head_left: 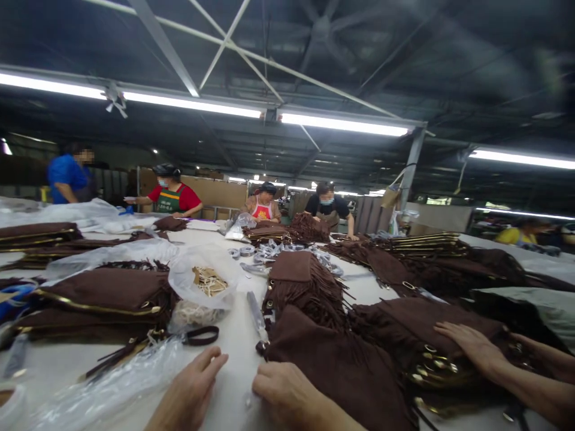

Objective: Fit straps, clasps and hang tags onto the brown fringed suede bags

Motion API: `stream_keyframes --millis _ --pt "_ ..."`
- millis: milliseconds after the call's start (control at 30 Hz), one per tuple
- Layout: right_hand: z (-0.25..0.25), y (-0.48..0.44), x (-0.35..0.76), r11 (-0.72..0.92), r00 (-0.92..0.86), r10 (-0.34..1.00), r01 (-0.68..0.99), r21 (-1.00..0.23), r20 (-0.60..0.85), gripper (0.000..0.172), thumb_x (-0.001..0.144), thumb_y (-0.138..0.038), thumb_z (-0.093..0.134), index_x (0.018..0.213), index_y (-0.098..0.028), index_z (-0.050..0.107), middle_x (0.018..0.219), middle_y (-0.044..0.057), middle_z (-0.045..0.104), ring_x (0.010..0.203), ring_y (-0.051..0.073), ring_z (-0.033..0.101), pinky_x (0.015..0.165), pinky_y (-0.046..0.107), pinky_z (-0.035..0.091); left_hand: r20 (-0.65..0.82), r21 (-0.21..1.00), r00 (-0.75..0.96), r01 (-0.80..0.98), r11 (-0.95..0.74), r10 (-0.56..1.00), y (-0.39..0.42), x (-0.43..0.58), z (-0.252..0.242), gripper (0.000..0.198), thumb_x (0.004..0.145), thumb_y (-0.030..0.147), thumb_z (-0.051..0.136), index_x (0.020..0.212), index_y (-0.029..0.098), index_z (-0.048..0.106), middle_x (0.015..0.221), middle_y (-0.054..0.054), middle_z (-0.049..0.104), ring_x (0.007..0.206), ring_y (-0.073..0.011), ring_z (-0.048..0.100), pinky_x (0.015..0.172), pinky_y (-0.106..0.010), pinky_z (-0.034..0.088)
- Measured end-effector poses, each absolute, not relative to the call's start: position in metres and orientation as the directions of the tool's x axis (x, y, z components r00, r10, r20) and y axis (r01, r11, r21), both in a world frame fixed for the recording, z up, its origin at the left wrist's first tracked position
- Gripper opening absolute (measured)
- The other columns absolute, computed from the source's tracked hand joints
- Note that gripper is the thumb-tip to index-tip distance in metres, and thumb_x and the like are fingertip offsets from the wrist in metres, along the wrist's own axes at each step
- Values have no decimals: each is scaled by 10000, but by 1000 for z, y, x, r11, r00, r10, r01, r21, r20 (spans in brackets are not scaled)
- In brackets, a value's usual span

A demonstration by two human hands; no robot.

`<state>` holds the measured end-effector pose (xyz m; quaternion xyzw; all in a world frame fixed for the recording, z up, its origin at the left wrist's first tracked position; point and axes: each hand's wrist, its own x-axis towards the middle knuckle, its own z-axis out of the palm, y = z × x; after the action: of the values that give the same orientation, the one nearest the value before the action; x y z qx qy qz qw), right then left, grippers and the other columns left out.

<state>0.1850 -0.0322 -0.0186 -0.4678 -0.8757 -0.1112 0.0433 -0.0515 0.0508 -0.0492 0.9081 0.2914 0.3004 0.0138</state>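
My left hand (193, 383) lies flat on the white table (233, 353), fingers stretched out and holding nothing, beside crumpled clear plastic (112, 389). My right hand (287, 395) is curled with its fingers bent onto the near edge of a brown suede fringed bag (341, 371) in front of me. Several more brown fringed bags with gold hardware are piled just behind and to the right of it (404, 323).
A co-worker's hand (471, 347) presses on the bag pile at right. Stacked brown bags (103, 296) and a plastic bag of tags (204, 284) lie at left. A loose strap (202, 335) lies nearby. Several people work at the table's far end (173, 194).
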Motion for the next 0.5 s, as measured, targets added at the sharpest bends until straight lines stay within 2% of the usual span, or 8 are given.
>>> stream_keyframes --millis 67,133,200,233,300,367,433,500 --pt "-25 -45 185 625 -600 755 781 -14 266 218 949 -376 518 809 -212 548 815 12 645 709 143 594 583 202 424 557 142 674 499 -855 486 42 -49 -42 557 812 80 464 1338 255 524 1358 -101 580 1221 -245 568 1031 -336 478" --pt "-30 -63 184 695 -600 716 663 -279 356 437 975 -569 358 747 -223 495 770 14 597 693 141 558 586 200 420 535 83 744 425 -901 401 28 -41 -33 672 768 98 530 1411 260 424 1427 -102 514 1264 -275 515 1057 -403 453" --pt "-29 -84 183 655 -539 752 543 -525 380 547 941 -689 276 731 -225 476 754 12 555 686 149 532 598 215 420 463 26 834 326 -945 300 14 -29 -24 676 773 127 575 1414 243 396 1365 -105 560 1190 -274 546 1014 -417 467" --pt "-26 -94 184 618 -507 777 507 -601 372 558 937 -700 266 750 -222 488 766 13 547 696 153 529 619 226 423 423 -12 869 289 -957 257 7 -23 -21 597 800 143 586 1372 227 437 1266 -99 621 1099 -261 582 958 -403 486" --pt "-16 -112 189 523 -424 840 464 -715 339 534 959 -657 273 791 -214 521 784 15 543 711 160 530 655 246 427 355 -115 913 253 -961 198 -1 -12 -18 322 850 154 592 1168 198 568 1020 -64 690 886 -229 609 808 -364 495" --pt "-4 -126 202 380 -306 914 417 -826 266 518 972 -622 282 790 -204 530 756 12 538 688 160 528 649 257 427 323 -220 930 253 -942 175 -4 -8 -17 94 860 135 605 941 183 603 881 -37 680 763 -213 581 705 -349 455" --pt "6 -137 224 234 -181 968 395 -888 174 523 955 -634 323 734 -200 516 708 5 527 658 160 514 631 263 416 309 -286 933 278 -917 187 1 -12 -15 84 853 101 617 846 180 587 857 -26 666 737 -209 561 681 -349 419" --pt "11 -147 257 174 -81 985 513 -841 154 525 947 -635 345 695 -201 502 687 3 524 650 164 498 628 272 396 306 -321 920 342 -883 245 9 -23 -12 110 859 69 603 852 178 592 856 -28 659 746 -214 554 690 -354 398"
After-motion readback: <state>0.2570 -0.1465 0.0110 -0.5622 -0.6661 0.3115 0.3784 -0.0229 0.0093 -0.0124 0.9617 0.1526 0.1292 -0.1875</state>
